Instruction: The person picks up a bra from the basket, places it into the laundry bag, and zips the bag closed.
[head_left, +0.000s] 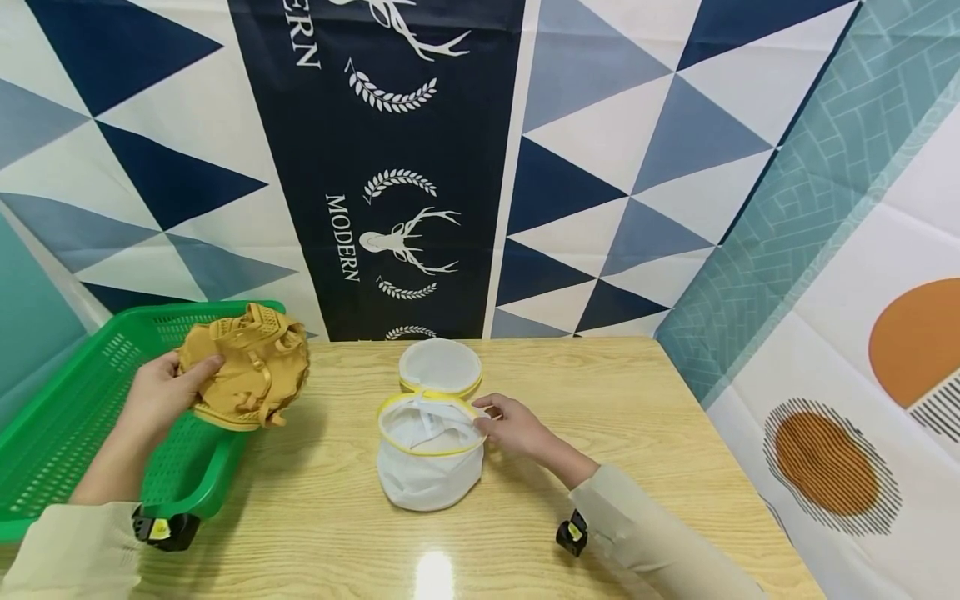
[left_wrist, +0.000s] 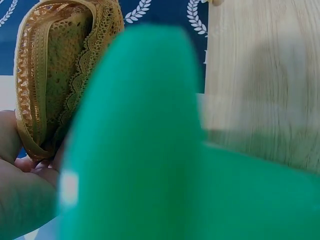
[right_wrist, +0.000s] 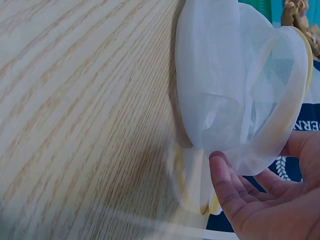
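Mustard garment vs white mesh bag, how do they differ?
Colour: the mustard garment is mustard all over; the white mesh bag is white with yellow trim.
Pose: the garment is held up in the left hand; the bag stands on the table.
Shape: the garment is bunched; the bag is rounded, mouth open.
Shared: both look soft, each gripped by one hand, the bag by the right hand.

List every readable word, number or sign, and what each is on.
"MODERN": on the dark wall panel, beside the white deer.
"ERN": higher on that panel, cut off by the picture's top.
"DERN": same panel, right wrist view, its start hidden.
The yellow stickers on the wrist cameras: too small to read.
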